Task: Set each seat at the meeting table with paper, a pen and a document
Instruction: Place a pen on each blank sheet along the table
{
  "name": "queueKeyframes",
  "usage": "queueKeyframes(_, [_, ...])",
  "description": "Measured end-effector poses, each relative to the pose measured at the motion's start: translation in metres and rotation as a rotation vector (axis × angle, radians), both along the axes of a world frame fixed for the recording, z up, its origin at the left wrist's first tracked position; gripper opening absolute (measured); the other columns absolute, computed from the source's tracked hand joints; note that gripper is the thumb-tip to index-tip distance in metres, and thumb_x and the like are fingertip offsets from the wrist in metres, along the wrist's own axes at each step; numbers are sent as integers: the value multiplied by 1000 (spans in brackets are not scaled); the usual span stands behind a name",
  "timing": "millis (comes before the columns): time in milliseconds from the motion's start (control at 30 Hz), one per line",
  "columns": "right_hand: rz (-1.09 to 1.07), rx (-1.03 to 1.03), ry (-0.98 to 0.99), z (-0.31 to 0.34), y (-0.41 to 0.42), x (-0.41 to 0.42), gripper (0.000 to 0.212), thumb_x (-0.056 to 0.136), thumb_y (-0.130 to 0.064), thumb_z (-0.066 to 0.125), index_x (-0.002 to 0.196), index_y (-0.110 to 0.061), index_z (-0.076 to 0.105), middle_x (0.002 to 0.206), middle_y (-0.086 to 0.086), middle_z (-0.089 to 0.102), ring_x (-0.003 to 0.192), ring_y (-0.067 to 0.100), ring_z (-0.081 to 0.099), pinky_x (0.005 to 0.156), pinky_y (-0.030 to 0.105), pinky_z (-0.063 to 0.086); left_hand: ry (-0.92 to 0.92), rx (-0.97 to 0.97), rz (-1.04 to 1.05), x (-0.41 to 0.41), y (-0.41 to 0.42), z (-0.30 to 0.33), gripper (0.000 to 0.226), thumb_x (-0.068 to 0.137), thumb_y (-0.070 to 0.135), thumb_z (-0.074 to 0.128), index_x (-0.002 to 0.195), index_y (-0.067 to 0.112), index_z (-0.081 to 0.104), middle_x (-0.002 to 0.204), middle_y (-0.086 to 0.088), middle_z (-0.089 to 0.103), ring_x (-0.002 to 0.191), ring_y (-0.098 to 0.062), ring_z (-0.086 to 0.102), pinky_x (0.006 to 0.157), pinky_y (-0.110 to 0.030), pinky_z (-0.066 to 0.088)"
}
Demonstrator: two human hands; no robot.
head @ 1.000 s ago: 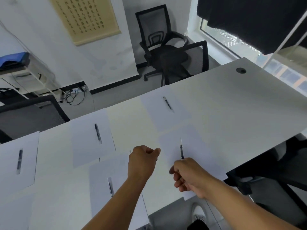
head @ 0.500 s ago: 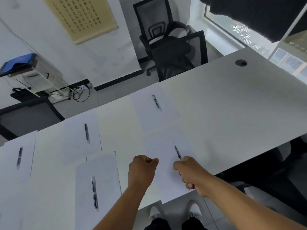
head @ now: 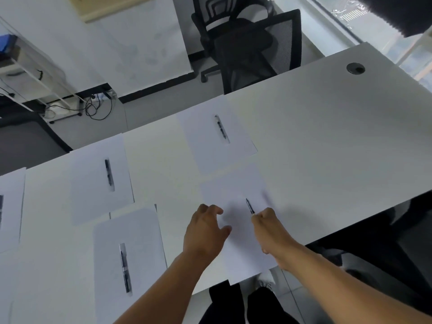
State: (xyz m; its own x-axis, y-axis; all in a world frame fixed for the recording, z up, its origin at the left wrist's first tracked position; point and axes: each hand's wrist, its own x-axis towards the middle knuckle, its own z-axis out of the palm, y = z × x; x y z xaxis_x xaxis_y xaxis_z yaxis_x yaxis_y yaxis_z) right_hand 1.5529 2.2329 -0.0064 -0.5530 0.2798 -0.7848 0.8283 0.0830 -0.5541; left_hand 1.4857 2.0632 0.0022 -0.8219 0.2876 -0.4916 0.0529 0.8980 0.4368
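Note:
Several white sheets lie on the long white table point(head: 327, 136). The near right sheet point(head: 243, 258) reaches past the table's front edge. My right hand point(head: 271, 228) is closed around a black pen point(head: 249, 206), whose tip points away over that sheet. My left hand point(head: 205, 230) hovers over the sheet's left edge, fingers apart and empty. Three other sheets each carry a pen: the far middle sheet point(head: 215, 136) with its pen point(head: 221, 128), the left sheet point(head: 100, 178) with its pen point(head: 109, 175), and the near left sheet point(head: 126, 260) with its pen point(head: 124, 267).
Two black mesh office chairs point(head: 247, 47) stand behind the table's far edge. A dark chair point(head: 385, 249) sits at the near right. A cable hole point(head: 355, 67) marks the table's far right. Another sheet point(head: 9, 206) lies at the left edge. Cables and a white rack point(head: 53, 94) are on the floor.
My left hand has opened from a fist to spread fingers. My right hand with the pen has come down lower over the near right sheet. The view has tilted downward.

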Motion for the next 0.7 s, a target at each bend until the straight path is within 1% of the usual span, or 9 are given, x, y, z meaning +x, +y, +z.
queueKeyframes(67, [66,39,5,-6,-4,-3,17,103,-10,31,90,-19,36,79,-2,33,72,22,34,67,35,34,3,-37,-47,-5,-1,-7,54,97,42,76,146,28,59,143,4,54,129,-20,59,106,-40,53])
queueKeyframes(200, [31,133,43,-18,-5,-7,30,99,-13,36,76,-32,28,70,-6,33,55,12,32,46,24,30,38,-92,-115,-12,-2,-19,66,97,44,75,157,28,50,155,5,47,142,-20,50,117,-40,43])
queueKeyframes(267, [26,208,58,-23,-6,-9,30,98,-12,39,74,-29,32,69,-6,37,55,15,35,41,22,29,64,-113,-155,-14,-4,-27,73,98,46,74,162,28,44,165,5,38,151,-20,42,122,-40,37])
queueKeyframes(300, [25,253,64,-25,-6,-10,26,97,-12,42,74,-25,38,73,-5,42,59,17,41,44,23,35,74,-125,-181,-15,-5,-31,77,98,47,73,164,28,39,172,4,31,157,-20,35,126,-40,33])
queueKeyframes(367, [39,352,36,-30,-6,-11,15,99,-17,46,86,-21,54,94,-3,51,82,23,54,69,31,52,82,-152,-237,-14,-5,-37,85,99,49,72,169,27,29,180,1,16,166,-21,19,131,-41,24])
queueKeyframes(400, [53,385,20,-32,-4,-11,12,100,-19,48,93,-22,58,101,-2,51,94,25,54,81,38,54,87,-159,-259,-13,-4,-40,88,99,49,72,170,27,25,182,0,9,168,-21,11,132,-42,20])
queueKeyframes(433, [63,411,22,-33,-3,-10,13,100,-20,49,92,-22,58,102,-2,51,97,27,53,86,42,54,92,-162,-275,-11,-3,-41,91,99,49,72,171,27,21,183,-1,4,169,-21,5,133,-42,17])
queueKeyframes(533, [66,455,49,-38,2,-12,20,99,-20,50,79,-21,50,91,0,56,85,27,56,77,43,55,114,-162,-312,-11,1,-47,96,99,48,73,172,25,15,184,-2,-2,170,-21,-3,134,-42,14])
queueKeyframes(700, [115,483,81,-47,8,-8,11,105,-22,54,96,-16,57,97,-1,60,89,23,61,71,36,48,109,-166,-313,-6,2,-54,98,99,46,74,173,25,13,183,0,-2,170,-20,-2,134,-41,15])
